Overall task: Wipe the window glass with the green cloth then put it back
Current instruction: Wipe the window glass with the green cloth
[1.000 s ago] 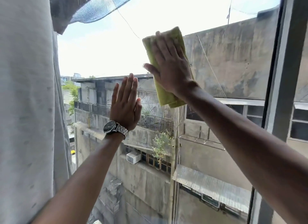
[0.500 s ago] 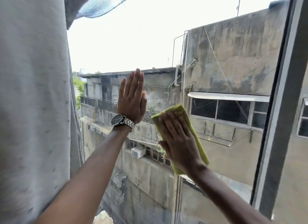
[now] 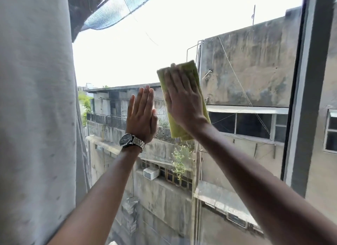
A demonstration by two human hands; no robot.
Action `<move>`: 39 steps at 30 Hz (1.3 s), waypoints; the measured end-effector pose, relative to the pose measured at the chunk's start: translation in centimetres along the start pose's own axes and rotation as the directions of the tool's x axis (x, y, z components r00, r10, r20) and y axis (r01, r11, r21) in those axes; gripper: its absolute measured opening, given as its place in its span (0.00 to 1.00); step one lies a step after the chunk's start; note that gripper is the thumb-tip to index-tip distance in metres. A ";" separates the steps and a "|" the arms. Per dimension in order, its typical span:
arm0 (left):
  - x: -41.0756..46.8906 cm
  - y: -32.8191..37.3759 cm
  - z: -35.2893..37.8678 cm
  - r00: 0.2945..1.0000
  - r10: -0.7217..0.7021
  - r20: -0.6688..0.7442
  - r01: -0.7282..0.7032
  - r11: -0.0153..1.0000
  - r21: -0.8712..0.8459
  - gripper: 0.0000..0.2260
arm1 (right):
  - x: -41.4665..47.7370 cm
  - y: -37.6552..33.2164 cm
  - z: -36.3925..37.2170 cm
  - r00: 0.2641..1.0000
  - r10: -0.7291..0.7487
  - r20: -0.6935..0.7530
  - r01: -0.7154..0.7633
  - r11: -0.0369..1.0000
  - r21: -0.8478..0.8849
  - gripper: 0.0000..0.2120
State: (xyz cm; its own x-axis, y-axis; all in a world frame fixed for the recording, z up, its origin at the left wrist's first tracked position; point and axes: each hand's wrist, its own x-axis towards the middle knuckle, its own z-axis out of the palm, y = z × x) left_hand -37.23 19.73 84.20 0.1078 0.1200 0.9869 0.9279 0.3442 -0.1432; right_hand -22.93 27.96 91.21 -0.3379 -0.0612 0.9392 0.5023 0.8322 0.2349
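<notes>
Right hand (image 3: 184, 100) has slid the green cloth (image 3: 182, 133) back up the window glass (image 3: 127, 62) – palm flat on it, fingers spread. Left hand (image 3: 142, 117) stays open, flat on the glass.

Two bare forearms, no sleeves, silver metal-link wristwatch (image 3: 131, 142) with dark dial

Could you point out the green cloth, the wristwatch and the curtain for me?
green cloth (image 3: 189, 69): head view, upper edge above the fingers.
wristwatch (image 3: 125, 140): head view, dark dial.
curtain (image 3: 36, 117): head view, middle of the pale fabric.
</notes>
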 end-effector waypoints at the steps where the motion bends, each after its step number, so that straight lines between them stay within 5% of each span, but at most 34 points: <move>1: 0.0 0.0 0.1 1.000 0.001 -0.004 -0.001 1.000 0.000 0.26 | 2.4 -0.1 -0.4 1.000 -0.007 0.008 0.007 1.000 0.001 0.26; 8: 0.1 0.1 0.1 1.000 -0.008 0.003 0.008 1.000 0.004 0.26 | 5.1 -0.3 -0.8 0.999 -0.050 0.014 0.050 0.998 -0.040 0.26; 18: 0.2 0.5 -0.2 1.000 -0.024 0.012 0.024 1.000 0.014 0.26 | -19.5 3.5 -0.1 0.990 -0.043 0.133 0.046 0.999 -0.021 0.28; 23: 0.2 0.6 -0.3 0.999 -0.024 0.026 0.024 1.000 0.009 0.26 | -23.2 5.9 -0.9 0.982 -0.033 0.188 0.031 0.999 0.010 0.27; 33: -0.1 0.2 0.3 1.000 -0.007 -0.026 0.008 1.000 0.006 0.25 | -6.5 7.2 -2.1 0.999 0.051 0.006 -0.051 0.998 0.025 0.28; 39: -0.1 0.3 0.3 0.999 0.000 -0.049 0.001 1.000 0.011 0.25 | 5.8 9.4 -4.3 0.994 0.102 0.026 -0.102 0.995 0.005 0.29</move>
State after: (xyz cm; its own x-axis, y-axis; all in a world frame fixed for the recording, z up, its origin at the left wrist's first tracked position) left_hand -37.05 20.15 84.06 0.1249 0.0737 0.9894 0.9239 0.3548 -0.1430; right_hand -16.72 33.09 99.91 -0.3050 0.0383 0.9516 0.5306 0.8366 0.1364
